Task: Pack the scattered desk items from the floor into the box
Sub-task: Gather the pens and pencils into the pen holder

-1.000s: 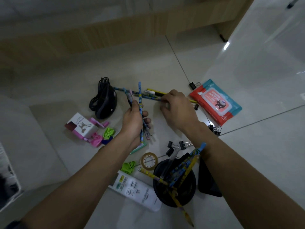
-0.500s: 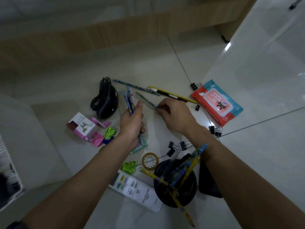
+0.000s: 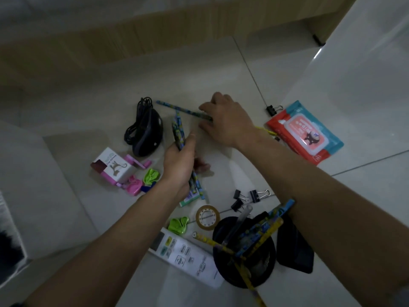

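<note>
- Right hand (image 3: 225,120) lies over the near end of a blue patterned pencil (image 3: 177,108); whether its fingers grip it or only rest on it we cannot tell.
- A yellow pencil (image 3: 264,130) shows only as a short stub past the right wrist; the rest is hidden.
- Left hand (image 3: 180,165) covers the middle of its pencil bundle (image 3: 178,131); we cannot count the pencils.
- Print on the white remote (image 3: 188,258) and the wipes pack (image 3: 304,131) is too small to read.
- Black flat object (image 3: 296,249) is partly behind the right forearm; we cannot identify it.
- At the left edge, a dark blurred shape (image 3: 8,247) is cut off.
</note>
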A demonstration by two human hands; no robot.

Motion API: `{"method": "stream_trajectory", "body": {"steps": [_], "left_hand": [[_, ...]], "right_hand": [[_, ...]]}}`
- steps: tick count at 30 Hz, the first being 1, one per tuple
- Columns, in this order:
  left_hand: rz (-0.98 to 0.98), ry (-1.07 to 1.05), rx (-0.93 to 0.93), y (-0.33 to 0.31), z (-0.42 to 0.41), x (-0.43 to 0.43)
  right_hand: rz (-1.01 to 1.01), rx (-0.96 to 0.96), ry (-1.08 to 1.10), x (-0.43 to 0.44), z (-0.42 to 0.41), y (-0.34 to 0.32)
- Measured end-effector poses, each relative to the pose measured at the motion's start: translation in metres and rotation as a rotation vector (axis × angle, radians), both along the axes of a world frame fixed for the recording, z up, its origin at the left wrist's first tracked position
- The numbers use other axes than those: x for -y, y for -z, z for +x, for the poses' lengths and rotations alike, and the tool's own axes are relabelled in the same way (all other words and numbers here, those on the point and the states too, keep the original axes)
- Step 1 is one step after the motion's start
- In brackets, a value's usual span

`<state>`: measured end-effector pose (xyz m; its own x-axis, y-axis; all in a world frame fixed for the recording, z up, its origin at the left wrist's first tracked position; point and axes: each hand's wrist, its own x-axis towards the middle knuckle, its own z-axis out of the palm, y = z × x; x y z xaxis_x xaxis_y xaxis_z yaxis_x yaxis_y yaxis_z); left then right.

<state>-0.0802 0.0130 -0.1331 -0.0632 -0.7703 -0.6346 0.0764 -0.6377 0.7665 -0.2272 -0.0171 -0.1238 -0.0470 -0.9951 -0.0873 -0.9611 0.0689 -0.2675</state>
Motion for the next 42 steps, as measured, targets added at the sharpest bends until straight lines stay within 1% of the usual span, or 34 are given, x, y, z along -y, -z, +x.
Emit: {"method": "stream_trajectory", "body": {"steps": [2, 5, 6, 8, 10, 11, 12, 13, 15, 17, 18, 19, 20, 21, 22, 24, 25, 26, 28, 31, 33, 35, 37, 39, 42], "left_hand": [[-0.009, 0.031, 0.017, 0.001, 0.002, 0.000], [-0.017, 0.074, 0.073, 0.003, 0.004, 0.003], [-0.018, 0.071, 0.065, 0.002, 0.004, 0.004], [-0.029, 0.053, 0.064, 0.001, 0.004, 0.005], [-0.041, 0.019, 0.066, -0.002, 0.002, 0.006], [-0.047, 0.005, 0.058, -0.004, 0.000, 0.006], [-0.057, 0.001, 0.052, -0.006, -0.002, 0.007], [-0.068, 0.007, 0.049, -0.009, -0.004, 0.007], [-0.100, 0.023, 0.074, -0.014, -0.011, 0.007], [-0.106, 0.029, 0.114, -0.021, -0.020, 0.006], [-0.120, 0.034, 0.130, -0.026, -0.024, 0.006], [-0.157, 0.044, 0.136, -0.033, -0.027, 0.006], [-0.227, 0.070, 0.152, -0.041, -0.028, 0.006], [-0.339, 0.134, 0.194, -0.049, -0.028, 0.006], [-0.493, 0.253, 0.277, -0.057, -0.026, 0.007], [-0.814, 0.604, 0.533, -0.076, -0.024, 0.005], [-0.937, 0.762, 0.638, -0.085, -0.026, 0.002], [-1.026, 0.881, 0.692, -0.094, -0.030, -0.003], [-1.084, 0.993, 0.661, -0.109, -0.039, -0.013], [-1.025, 0.981, 0.480, -0.121, -0.040, -0.025], [-0.937, 0.868, 0.331, -0.119, -0.028, -0.032], [-0.790, 0.723, 0.240, -0.112, -0.014, -0.033], [-0.598, 0.610, 0.213, -0.099, 0.001, -0.029], [-0.437, 0.547, 0.201, -0.083, 0.014, -0.026], [-0.292, 0.562, 0.176, -0.063, 0.024, -0.031]], "right_hand": [[-0.016, -0.064, -0.011, 0.012, 0.004, 0.005], [-0.057, -0.053, -0.047, 0.017, 0.012, 0.008], [-0.056, -0.011, -0.041, 0.016, 0.013, 0.009], [-0.080, 0.182, 0.069, 0.011, 0.011, 0.008], [-0.124, 0.480, 0.251, 0.001, 0.009, 0.002], [-0.118, 0.634, 0.309, -0.006, 0.008, -0.002], [-0.079, 0.750, 0.320, -0.014, 0.009, -0.007], [-0.015, 0.803, 0.289, -0.023, 0.011, -0.013], [0.063, 0.793, 0.183, -0.043, 0.015, -0.019], [0.033, 0.785, 0.164, -0.060, 0.018, -0.022], [0.037, 0.859, 0.208, -0.067, 0.018, -0.023], [0.065, 0.980, 0.283, -0.073, 0.017, -0.026], [0.095, 1.142, 0.366, -0.079, 0.013, -0.029], [0.097, 1.316, 0.444, -0.084, 0.009, -0.032], [0.078, 1.460, 0.488, -0.087, 0.005, -0.036], [0.051, 1.640, 0.443, -0.088, -0.001, -0.047], [0.043, 1.680, 0.404, -0.087, 0.000, -0.053], [0.024, 1.689, 0.409, -0.086, 0.002, -0.060], [-0.069, 1.681, 0.544, -0.082, 0.008, -0.075], [-0.256, 1.796, 0.791, -0.086, 0.007, -0.092], [-0.418, 1.924, 0.877, -0.096, 0.003, -0.105], [-0.617, 2.018, 0.930, -0.111, -0.002, -0.120], [-0.723, 2.062, 0.914, -0.129, -0.003, -0.132], [-0.713, 2.012, 0.833, -0.149, 0.006, -0.138], [-0.643, 1.760, 0.723, -0.178, 0.038, -0.131]]}}
